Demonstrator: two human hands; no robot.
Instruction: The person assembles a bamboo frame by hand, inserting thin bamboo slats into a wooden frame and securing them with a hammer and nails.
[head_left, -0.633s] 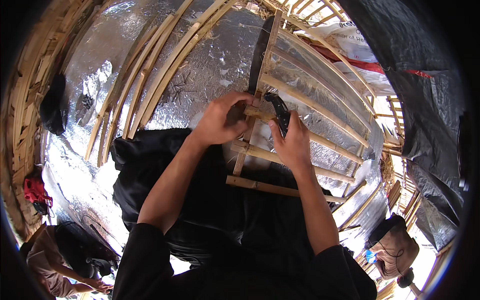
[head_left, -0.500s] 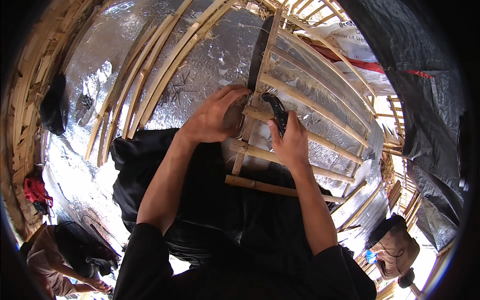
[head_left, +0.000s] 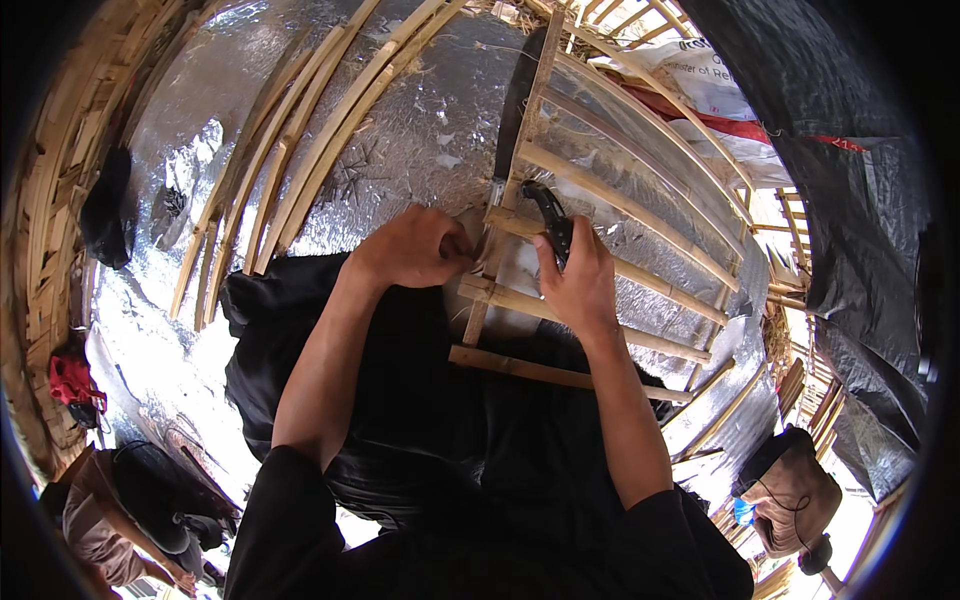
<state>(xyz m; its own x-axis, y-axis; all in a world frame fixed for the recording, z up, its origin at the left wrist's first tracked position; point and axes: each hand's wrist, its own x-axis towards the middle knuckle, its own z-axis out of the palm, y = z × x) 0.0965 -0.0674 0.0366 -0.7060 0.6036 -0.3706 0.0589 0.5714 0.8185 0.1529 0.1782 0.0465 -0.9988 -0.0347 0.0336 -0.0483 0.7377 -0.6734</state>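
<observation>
A ladder-like frame of split bamboo [head_left: 630,205] lies in front of me, its near end by my lap. My right hand [head_left: 582,285] is closed around a black tool with a curved, hooked handle [head_left: 550,212], held over the frame's left rail. Whether it has a blade cannot be seen. My left hand [head_left: 412,250] is curled with fingers pinched, just left of the same rail; what they hold, if anything, is too small to make out. A long dark blade [head_left: 517,110] lies along the rail, beyond my hands.
Several loose bamboo strips [head_left: 325,130] lie on the shiny silver sheet [head_left: 180,100] at left. A dark tarp [head_left: 850,200] hangs at right. One person [head_left: 105,520] is at lower left, another [head_left: 795,495] at lower right. A red item [head_left: 75,382] lies at far left.
My left hand has drawn back from the rail, toward me and slightly left, and its fingers have curled in. My right hand with the black tool stays nearly still.
</observation>
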